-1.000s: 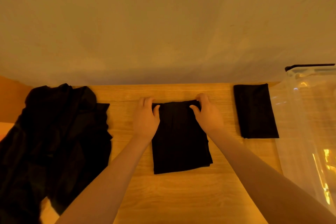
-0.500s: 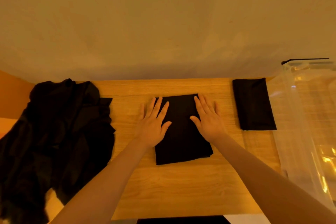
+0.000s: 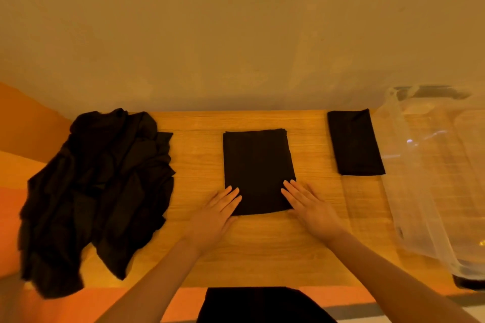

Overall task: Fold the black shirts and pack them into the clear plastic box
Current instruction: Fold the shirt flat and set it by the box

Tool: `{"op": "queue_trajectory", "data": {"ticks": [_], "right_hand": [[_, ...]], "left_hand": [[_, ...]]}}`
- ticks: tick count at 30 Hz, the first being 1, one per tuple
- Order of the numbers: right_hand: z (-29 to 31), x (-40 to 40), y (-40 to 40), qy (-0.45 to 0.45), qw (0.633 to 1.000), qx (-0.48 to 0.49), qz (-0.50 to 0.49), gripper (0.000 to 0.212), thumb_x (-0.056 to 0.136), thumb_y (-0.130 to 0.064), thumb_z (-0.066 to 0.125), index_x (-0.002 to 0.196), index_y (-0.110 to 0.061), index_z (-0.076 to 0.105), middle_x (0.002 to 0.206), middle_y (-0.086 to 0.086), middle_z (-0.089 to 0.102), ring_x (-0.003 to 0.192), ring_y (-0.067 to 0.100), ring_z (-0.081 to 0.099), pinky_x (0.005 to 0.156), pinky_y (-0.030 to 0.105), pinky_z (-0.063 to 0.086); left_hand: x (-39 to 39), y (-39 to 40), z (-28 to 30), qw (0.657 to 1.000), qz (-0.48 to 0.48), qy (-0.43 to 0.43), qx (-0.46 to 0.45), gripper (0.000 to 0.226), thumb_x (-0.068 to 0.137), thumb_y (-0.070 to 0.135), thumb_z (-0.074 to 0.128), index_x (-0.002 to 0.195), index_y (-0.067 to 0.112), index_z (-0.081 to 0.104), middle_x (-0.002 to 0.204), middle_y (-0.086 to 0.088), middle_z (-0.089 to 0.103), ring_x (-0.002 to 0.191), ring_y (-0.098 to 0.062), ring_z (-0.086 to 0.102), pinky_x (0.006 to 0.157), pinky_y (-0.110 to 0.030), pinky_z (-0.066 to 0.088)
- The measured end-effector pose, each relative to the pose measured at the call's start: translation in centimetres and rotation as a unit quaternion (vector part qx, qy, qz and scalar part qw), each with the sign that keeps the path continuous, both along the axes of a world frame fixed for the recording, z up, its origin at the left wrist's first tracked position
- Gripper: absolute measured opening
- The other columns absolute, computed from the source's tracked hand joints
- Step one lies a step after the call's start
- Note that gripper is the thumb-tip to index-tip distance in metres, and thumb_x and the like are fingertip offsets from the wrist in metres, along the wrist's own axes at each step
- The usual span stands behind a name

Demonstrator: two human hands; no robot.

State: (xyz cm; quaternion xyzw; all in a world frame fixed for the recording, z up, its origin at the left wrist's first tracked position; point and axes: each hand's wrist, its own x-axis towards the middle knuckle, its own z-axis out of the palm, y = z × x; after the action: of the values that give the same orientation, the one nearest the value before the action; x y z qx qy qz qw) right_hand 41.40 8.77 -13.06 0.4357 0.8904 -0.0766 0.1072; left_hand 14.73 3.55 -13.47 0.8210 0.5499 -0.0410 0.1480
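Smoothing: both hands have slid from the far half of the folded shirt [image 3: 258, 170] down to its near corners since half a second ago; a second ago they were curled over its far edge, so the last fold looks finished and pressed flat
Left grip: the left hand [image 3: 217, 214] lies flat with straight fingers, holding nothing; its fingertips [image 3: 233, 193] touch the shirt's near left corner while the palm rests on the counter [image 3: 262, 249]
Right grip: the right hand [image 3: 312, 208] is likewise flat and unclenched, gripping nothing; its fingertips [image 3: 288, 186] rest on the near right corner, the palm on bare wood beside the cloth
Shirt and grip: the folded shirt lies between the two hands and stretches away from them toward the wall; only its near edge is under the fingers, so neither hand has a hold on it yet
Meaning for the task: this shirt appears ready to be moved; lifting it would likely call for sliding fingers under the near edge or the two sides so the layers stay together
Second folded shirt [image 3: 354, 143]: lies to the right, apart from the hands, just beside the clear plastic box [image 3: 420, 191]; not yet packed
Box: stands at the counter's right end; nothing dark shows inside through its wall, though its floor is hard to read
Unfolded pile [image 3: 97, 191]: heaped at the left end, draping over the counter's near edge; well apart from the hands; several shirts seem left to fold, so the task looks early to middling
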Motion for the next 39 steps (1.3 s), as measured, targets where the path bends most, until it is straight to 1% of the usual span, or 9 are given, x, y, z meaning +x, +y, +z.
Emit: {"op": "queue_trajectory", "data": {"ticks": [3,7,11,13,16,19,25,30,39], "right_hand": [[0.8,-0.4,0.6,0.034,0.999,-0.016,-0.002,0.059,0.057,-0.022,0.087,0.112,-0.020,0.067,0.120,0.001,0.065,0.113,0.014,0.059,0.096,0.035,0.043],[2.8,-1.1,1.1,0.114,0.991,-0.048,-0.047,0.036,0.092,-0.018,0.057,0.128,-0.018,0.055,0.134,0.000,0.054,0.127,0.013,0.047,0.107,0.023,0.028],[4.8,-1.3,1.5,0.228,0.925,-0.193,-0.236,0.032,0.098,-0.023,0.044,0.128,-0.016,0.053,0.123,0.000,0.059,0.105,0.009,0.056,0.082,0.012,0.042],[5.2,-1.4,1.5,0.269,0.894,-0.220,-0.283,0.029,0.097,-0.022,0.046,0.124,-0.016,0.055,0.113,0.001,0.062,0.090,0.006,0.056,0.069,0.011,0.044],[5.2,-1.3,1.2,0.285,0.878,-0.241,-0.301,0.026,0.096,-0.021,0.047,0.121,-0.016,0.057,0.104,-0.001,0.061,0.093,0.013,0.059,0.072,0.018,0.047],[5.1,-1.0,0.9,0.279,0.878,-0.257,-0.293,0.025,0.096,-0.020,0.047,0.118,-0.017,0.058,0.101,0.001,0.063,0.086,0.010,0.059,0.071,0.019,0.048],[5.6,-1.1,2.3,0.345,0.843,-0.253,-0.325,0.020,0.096,-0.017,0.049,0.112,-0.016,0.060,0.090,-0.011,0.057,0.082,0.002,0.054,0.066,0.010,0.041],[5.9,-2.7,5.7,0.385,0.826,-0.213,-0.353,0.016,0.098,-0.022,0.043,0.103,-0.020,0.057,0.089,-0.011,0.055,0.083,0.002,0.052,0.065,0.012,0.040],[2.0,-5.1,10.1,0.289,0.845,-0.146,-0.425,0.024,0.100,-0.026,0.039,0.114,-0.013,0.052,0.083,-0.001,0.059,0.068,0.012,0.055,0.060,0.026,0.048]], "left_hand": [[0.6,0.3,1.3,0.997,0.049,-0.053,0.034,0.043,0.090,0.036,0.032,0.109,0.024,0.068,0.116,0.007,0.066,0.112,-0.007,0.058,0.093,-0.020,0.043],[1.2,0.6,2.1,0.975,0.149,-0.167,-0.005,0.031,0.097,0.023,0.044,0.123,0.015,0.059,0.129,0.002,0.057,0.121,-0.011,0.052,0.101,-0.020,0.036],[1.5,1.2,4.0,0.910,0.281,-0.297,-0.070,0.017,0.097,0.020,0.044,0.096,0.024,0.060,0.080,0.004,0.062,0.068,-0.010,0.057,0.059,-0.017,0.042],[1.7,0.8,4.7,0.898,0.279,-0.318,-0.121,0.009,0.095,0.029,0.049,0.100,0.027,0.056,0.093,0.008,0.061,0.082,-0.010,0.058,0.068,-0.022,0.044],[1.6,-0.7,3.5,0.974,0.124,-0.122,-0.147,0.067,0.082,0.059,0.051,0.138,0.028,0.035,0.132,0.019,0.035,0.124,-0.001,0.031,0.107,-0.027,0.025],[1.9,-2.0,2.1,0.986,0.109,-0.113,-0.055,0.062,0.085,0.058,0.038,0.139,0.026,0.039,0.141,0.012,0.040,0.133,-0.005,0.030,0.108,-0.020,0.012],[2.6,0.5,4.5,0.856,0.350,-0.373,-0.076,0.008,0.091,0.024,0.057,0.097,0.028,0.061,0.098,0.009,0.059,0.096,-0.006,0.055,0.082,-0.017,0.044],[2.9,4.9,5.9,0.764,0.429,-0.469,-0.107,0.019,0.095,0.021,0.049,0.078,0.021,0.058,0.077,0.001,0.059,0.071,-0.006,0.055,0.060,-0.011,0.043],[3.5,10.0,1.9,0.828,0.459,-0.315,-0.058,0.023,0.098,0.034,0.040,0.086,0.018,0.052,0.067,0.005,0.052,0.058,-0.007,0.048,0.047,-0.016,0.033]]}}
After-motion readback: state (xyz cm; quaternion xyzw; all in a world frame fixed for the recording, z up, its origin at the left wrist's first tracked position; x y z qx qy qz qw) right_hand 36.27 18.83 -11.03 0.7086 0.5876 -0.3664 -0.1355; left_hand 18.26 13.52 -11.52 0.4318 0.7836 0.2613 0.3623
